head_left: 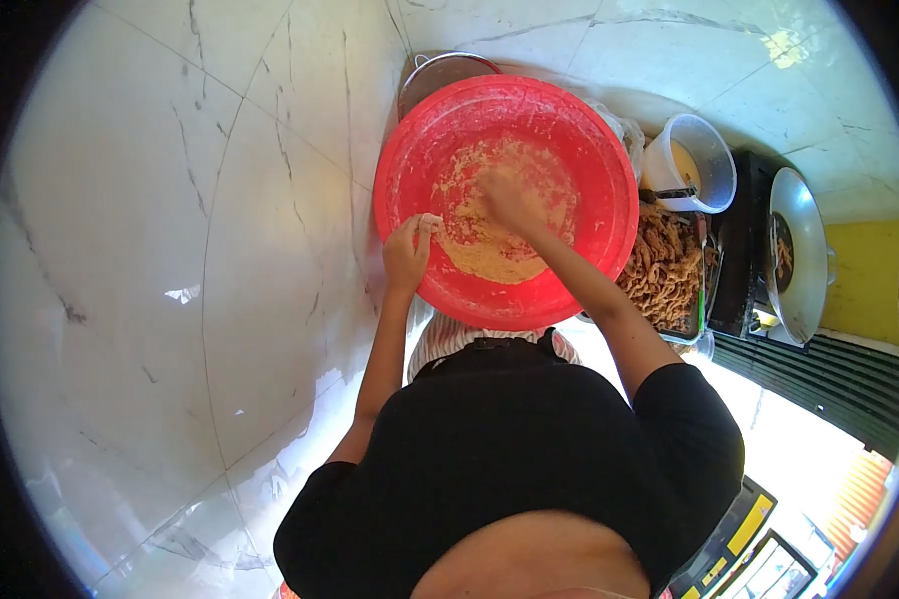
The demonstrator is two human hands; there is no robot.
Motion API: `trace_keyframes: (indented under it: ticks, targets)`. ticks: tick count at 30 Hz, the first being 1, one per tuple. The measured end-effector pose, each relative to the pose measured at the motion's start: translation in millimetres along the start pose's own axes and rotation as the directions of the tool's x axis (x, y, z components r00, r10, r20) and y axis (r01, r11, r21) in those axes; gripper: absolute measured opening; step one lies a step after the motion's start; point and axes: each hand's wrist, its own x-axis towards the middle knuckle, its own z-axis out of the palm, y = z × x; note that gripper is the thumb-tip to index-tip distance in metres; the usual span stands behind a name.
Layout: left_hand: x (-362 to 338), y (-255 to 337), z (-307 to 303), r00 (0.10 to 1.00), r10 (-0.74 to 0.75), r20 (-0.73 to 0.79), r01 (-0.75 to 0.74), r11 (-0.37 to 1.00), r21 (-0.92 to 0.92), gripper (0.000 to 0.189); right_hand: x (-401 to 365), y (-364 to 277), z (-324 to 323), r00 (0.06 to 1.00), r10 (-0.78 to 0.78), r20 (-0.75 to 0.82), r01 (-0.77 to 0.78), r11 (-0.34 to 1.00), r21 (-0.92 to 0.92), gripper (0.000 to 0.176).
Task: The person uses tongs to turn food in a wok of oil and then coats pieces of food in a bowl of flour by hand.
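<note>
A large red basin (601, 190) stands in front of me, its inner wall dusted with flour. Pale yellowish flour or breading (504, 262) lies heaped and scattered over its bottom. My left hand (407, 255) is at the basin's left rim, its fingers drawn together and the tips coated white. Whether those fingers grip the rim or pinch something is not clear. Near the middle of the basin, my right hand (507, 200) is low over the flour or in it. Motion smears its fingers, so I cannot see whether they hold anything.
Right of the basin, a tray of brown fried pieces (664, 265) holds green-handled tongs (702, 270). Behind it is a white bucket (714, 160) with yellowish contents. Farther right, a wide metal pan (809, 265) sits on a black stove (744, 250). A marble-tiled wall (170, 200) is at left.
</note>
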Motion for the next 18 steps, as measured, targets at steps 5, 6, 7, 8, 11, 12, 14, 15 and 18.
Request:
trace_keyframes:
  ticks: [5, 6, 7, 8, 11, 12, 14, 15, 18]
  targets:
    - [0.7, 2.0, -0.8, 1.0, -0.015, 0.01, 0.015, 1.0, -0.019, 0.029, -54.1, -25.3, 28.2, 0.974, 0.012, 0.225, 0.029, 0.984, -0.178, 0.06]
    - [0.6, 3.4, -0.9, 1.0, -0.008, 0.001, 0.008, 1.0, -0.022, 0.028, -65.9, -30.2, 23.2, 0.93, 0.027, 0.366, 0.044, 0.982, -0.185, 0.068]
    - [0.4, 3.9, -1.1, 1.0, -0.003, -0.009, 0.003, 1.0, -0.026, 0.028, -76.8, -27.2, 34.2, 0.93, 0.026, 0.367, 0.045, 0.982, -0.185, 0.068]
    - [0.2, 0.1, 0.3, 1.0, -0.005, -0.01, 0.005, 1.0, -0.026, 0.028, -86.9, -23.9, 48.6, 0.917, 0.034, 0.398, 0.057, 0.975, -0.215, 0.069]
    - [-0.6, -10.2, 4.4, 0.999, 0.037, -0.039, -0.035, 0.998, 0.047, 0.027, -112.4, -53.4, 62.1, 0.882, 0.231, 0.41, -0.119, 0.952, -0.282, 0.068]
    - [-0.5, -7.9, 3.0, 0.999, 0.027, -0.023, -0.026, 0.999, 0.025, 0.026, -112.5, -67.6, 56.0, 0.829, 0.409, 0.382, -0.3, 0.901, -0.315, 0.066]
    - [0.4, -8.5, 2.3, 1.0, 0.017, -0.01, -0.017, 1.0, 0.001, 0.026, -92.5, -75.7, 31.3, 0.723, 0.345, 0.598, -0.341, 0.932, -0.125, 0.062]
    - [0.2, -11.5, 3.3, 1.0, 0.015, -0.02, -0.015, 1.0, 0.007, 0.026, -82.7, -76.6, 19.4, 0.595, 0.222, 0.772, -0.416, 0.908, 0.059, 0.059]
    - [-0.4, -13.7, 4.4, 1.0, 0.008, -0.019, -0.007, 1.0, 0.017, 0.027, -68.4, -69.5, -2.8, 0.545, -0.078, 0.835, -0.663, 0.57, 0.486, 0.047]
